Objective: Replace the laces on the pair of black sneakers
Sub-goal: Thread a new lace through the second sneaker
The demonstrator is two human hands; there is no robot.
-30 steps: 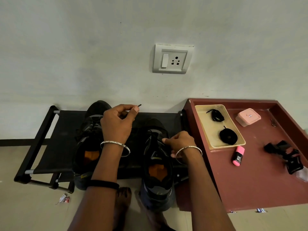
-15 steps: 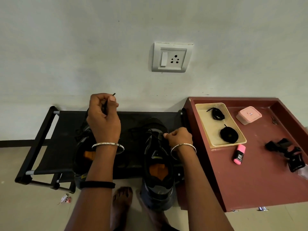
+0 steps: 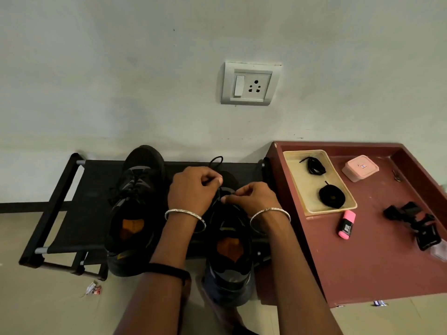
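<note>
Two black sneakers with orange insoles stand on a low black rack. The left sneaker is still laced. Over the front of the right sneaker, my left hand pinches a black lace that loops up behind it. My right hand pinches the lace at the shoe's eyelets, close beside the left hand. A beige tray on the red table holds a loose black lace and a coiled black lace.
The red table at right carries a pink box, a pink highlighter and black clips. A wall socket sits above. A scrap of wrapper lies on the floor. A bare foot shows under the right sneaker.
My left hand came back from up over the left sneaker to the right sneaker's front, bringing the lace with it. My right hand stayed at the eyelets.
</note>
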